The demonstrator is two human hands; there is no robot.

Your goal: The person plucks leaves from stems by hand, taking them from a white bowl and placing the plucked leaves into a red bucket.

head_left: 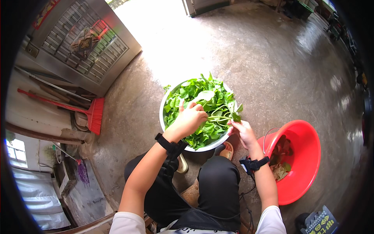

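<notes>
Glossy, worn concrete floor (pixel 249 70) all around, with a metal-grille door (pixel 83 43) upper left. At right, a round-mouthed red plastic bucket (pixel 309 156) with withered leaves (pixel 279 171). At centre, a pale-rimmed basin (pixel 161 113) heaped with smooth, broad-leaved greens (pixel 204 136). Over the heap, a curled left hand (pixel 189 121), exact hold unclear. At the basin's right side, a slender-stemmed, leafy sprig (pixel 235 116) pinched in the right hand (pixel 244 132), long axis roughly crosswise, leaves rightward.

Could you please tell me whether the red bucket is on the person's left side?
No, the red bucket is on the person's right, beyond the right hand.
</notes>
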